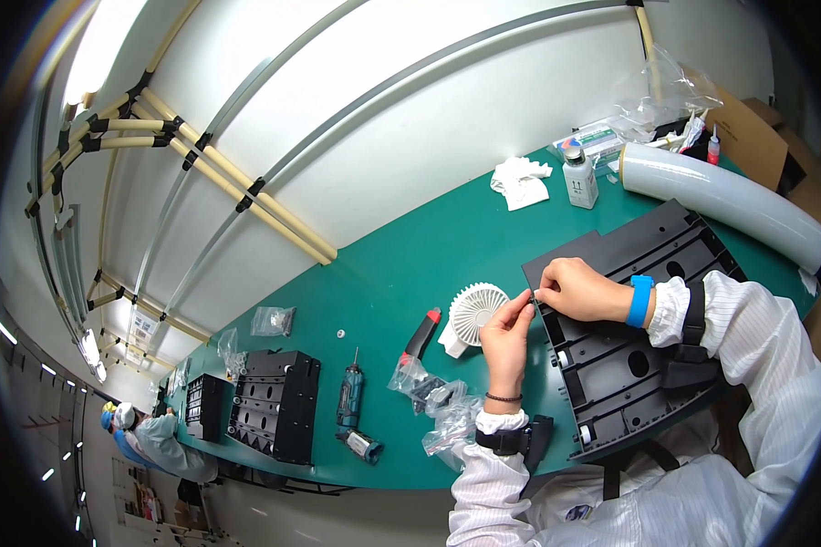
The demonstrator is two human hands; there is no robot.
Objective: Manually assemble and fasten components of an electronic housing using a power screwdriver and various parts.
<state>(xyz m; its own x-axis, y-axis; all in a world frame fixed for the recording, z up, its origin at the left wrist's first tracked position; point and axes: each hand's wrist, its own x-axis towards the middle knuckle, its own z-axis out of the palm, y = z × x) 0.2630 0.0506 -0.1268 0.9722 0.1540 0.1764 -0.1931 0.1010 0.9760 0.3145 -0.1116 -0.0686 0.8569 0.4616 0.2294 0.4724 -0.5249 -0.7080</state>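
A large black plastic panel with ribs, slots and oval holes lies in front of me on the green table. My left hand is closed in a pinch at the panel's upper left corner. My right hand rests over the panel, its fingertips pinched together and meeting the left ones. Something small and dark shows between the fingertips, too small to name. Small white pieces sit along the panel's left edge. Just left of my left hand stands a white handheld fan.
On the green table lie a red-and-black cutter, clear plastic bags, a cordless screwdriver and other black panels. Behind are a white bottle, crumpled tissue and a film roll. People work far left.
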